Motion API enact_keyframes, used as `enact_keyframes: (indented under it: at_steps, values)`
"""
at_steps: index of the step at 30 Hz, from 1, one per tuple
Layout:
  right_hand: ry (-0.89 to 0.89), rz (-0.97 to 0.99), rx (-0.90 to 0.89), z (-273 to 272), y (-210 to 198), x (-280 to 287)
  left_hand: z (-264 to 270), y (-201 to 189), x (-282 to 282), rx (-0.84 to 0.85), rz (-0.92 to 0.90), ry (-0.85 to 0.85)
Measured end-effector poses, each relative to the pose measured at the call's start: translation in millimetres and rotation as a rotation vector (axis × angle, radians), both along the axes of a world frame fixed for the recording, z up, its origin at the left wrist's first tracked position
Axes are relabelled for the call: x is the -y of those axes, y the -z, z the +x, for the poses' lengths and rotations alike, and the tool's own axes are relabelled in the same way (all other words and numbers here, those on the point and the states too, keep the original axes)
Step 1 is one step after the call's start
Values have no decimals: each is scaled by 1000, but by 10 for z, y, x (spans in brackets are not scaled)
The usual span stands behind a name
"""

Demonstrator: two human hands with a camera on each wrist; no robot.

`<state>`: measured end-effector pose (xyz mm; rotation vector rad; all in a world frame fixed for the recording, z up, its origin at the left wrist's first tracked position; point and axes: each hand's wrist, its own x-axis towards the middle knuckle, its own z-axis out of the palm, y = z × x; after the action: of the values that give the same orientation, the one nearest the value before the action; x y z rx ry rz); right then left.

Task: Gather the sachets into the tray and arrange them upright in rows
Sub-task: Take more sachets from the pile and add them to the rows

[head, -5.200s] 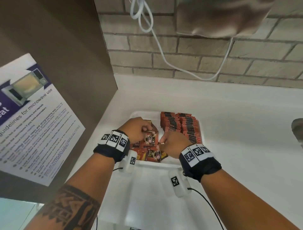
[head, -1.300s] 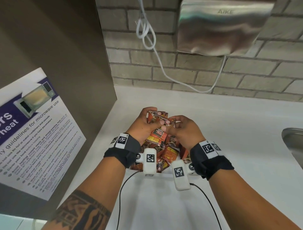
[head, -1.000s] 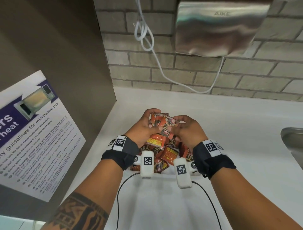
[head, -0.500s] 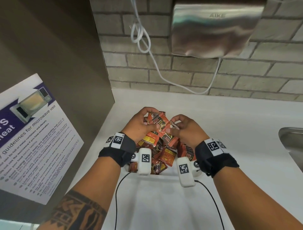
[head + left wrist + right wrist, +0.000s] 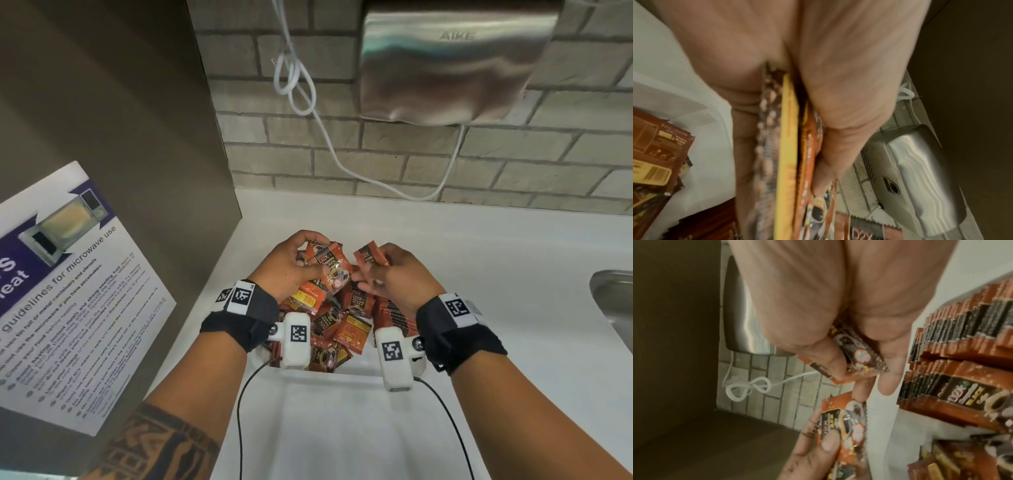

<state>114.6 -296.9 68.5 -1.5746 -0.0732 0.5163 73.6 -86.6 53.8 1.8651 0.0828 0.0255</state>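
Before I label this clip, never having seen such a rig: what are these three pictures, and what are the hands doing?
No machine here: a person wears one camera on the head and one on each wrist. The head view looks down at both hands over a white tray on a counter. The other two look along each palm. The left hand grips a small stack of sachets; the right hand pinches one sachet. Loose sachets lie jumbled in the tray, beside upright rows. A hand dryer hangs on the brick wall.
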Motion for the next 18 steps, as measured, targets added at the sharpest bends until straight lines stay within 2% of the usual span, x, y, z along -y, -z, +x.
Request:
enact_keyframes:
  at_steps: [3, 7, 9, 14, 18]
  values:
    - [-32, -57, -8, 28, 13, 22, 8, -13, -48, -1, 27, 47]
    - [-198, -115, 100, -4, 7, 13, 5, -41, -47, -45, 26, 158]
    - [-233, -123, 89, -13, 11, -32, 8, -58, 0, -43, 37, 201]
    - [-228, 11, -20, 18, -2, -12, 21, -45, -10, -41, 19, 209]
    - [-97, 107, -33, 78, -48, 41, 5, -35, -73, -52, 33, 191]
